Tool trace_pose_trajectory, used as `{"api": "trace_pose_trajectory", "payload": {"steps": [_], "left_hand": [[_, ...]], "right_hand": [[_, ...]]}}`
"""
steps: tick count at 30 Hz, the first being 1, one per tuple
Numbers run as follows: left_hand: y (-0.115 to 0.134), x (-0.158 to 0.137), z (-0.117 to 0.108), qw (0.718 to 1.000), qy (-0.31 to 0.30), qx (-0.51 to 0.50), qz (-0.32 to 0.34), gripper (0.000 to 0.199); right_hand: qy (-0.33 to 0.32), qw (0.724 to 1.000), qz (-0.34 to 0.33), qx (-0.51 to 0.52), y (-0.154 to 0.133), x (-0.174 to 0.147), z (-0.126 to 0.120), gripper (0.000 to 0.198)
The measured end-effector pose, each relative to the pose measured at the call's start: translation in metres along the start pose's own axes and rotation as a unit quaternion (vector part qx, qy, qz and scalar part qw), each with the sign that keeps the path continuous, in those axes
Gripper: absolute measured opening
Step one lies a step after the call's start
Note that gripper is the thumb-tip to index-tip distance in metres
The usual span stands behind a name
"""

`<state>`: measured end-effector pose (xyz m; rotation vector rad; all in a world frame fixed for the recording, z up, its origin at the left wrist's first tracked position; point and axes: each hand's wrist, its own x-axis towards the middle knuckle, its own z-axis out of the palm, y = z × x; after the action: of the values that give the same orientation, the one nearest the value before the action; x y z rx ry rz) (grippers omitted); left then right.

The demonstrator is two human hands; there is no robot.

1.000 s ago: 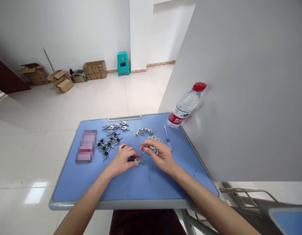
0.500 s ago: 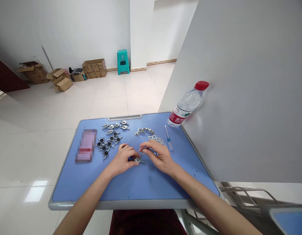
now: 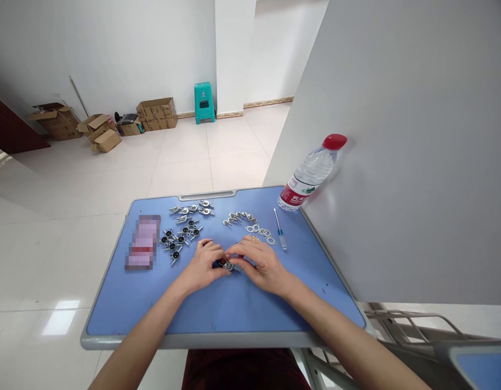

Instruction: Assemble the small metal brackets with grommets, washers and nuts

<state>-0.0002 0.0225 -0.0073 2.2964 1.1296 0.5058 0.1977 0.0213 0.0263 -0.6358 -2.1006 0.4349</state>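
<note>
One blue bench (image 3: pixel 221 314): spreads beneath both forearms, which cross its near edge.
Left hand (image 3: pixel 203 266): grasps a metal fitting (image 3: pixel 228 266) between thumb and fingers.
Fitting's place: near the bench's middle, between the two hands.
Right hand (image 3: pixel 266 268): fingertips gathered at the fitting; whether they pinch anything cannot be told.
Purple slab (image 3: pixel 142 242): pixelated, flat on the left side.
Black-faced fittings (image 3: pixel 181 239): clustered beyond the left hand.
Flat plates (image 3: pixel 261 233): just beyond the right hand.
Screwdriver (image 3: pixel 281 238): right of the plates, handle toward the person.
Bottle (image 3: pixel 307 181): red-capped, at the far right corner.
Stool (image 3: pixel 203 97): green, on the floor.
Cardboard boxes (image 3: pixel 156 115): along the wall.
</note>
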Motion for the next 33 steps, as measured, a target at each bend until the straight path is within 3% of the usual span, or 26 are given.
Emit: {"api": "trace_pose_trajectory", "payload": {"steps": [8,20,24,28,33], "left_hand": [[0.002,0.000,0.001,1.000,0.009,-0.003,0.005,0.010],[0.006,-0.001,0.000,1.000,0.022,0.021,0.002,0.011],[0.013,-0.005,-0.002,0.999,0.031,0.038,0.001,0.012],[0.015,-0.004,-0.012,0.996,0.056,0.064,-0.016,0.007],[0.002,0.021,-0.038,0.984,0.106,0.127,-0.059,0.005]], "right_hand": [[0.038,0.999,0.012,0.005,-0.004,-0.001,0.003,0.011],[0.034,0.999,0.032,0.005,-0.007,-0.001,0.005,0.011],[0.081,0.993,0.081,0.023,-0.006,-0.001,0.003,0.011],[0.176,0.966,0.170,0.082,-0.002,-0.001,-0.002,0.010],[0.219,0.953,0.188,0.094,0.003,-0.006,-0.003,0.009]]}}
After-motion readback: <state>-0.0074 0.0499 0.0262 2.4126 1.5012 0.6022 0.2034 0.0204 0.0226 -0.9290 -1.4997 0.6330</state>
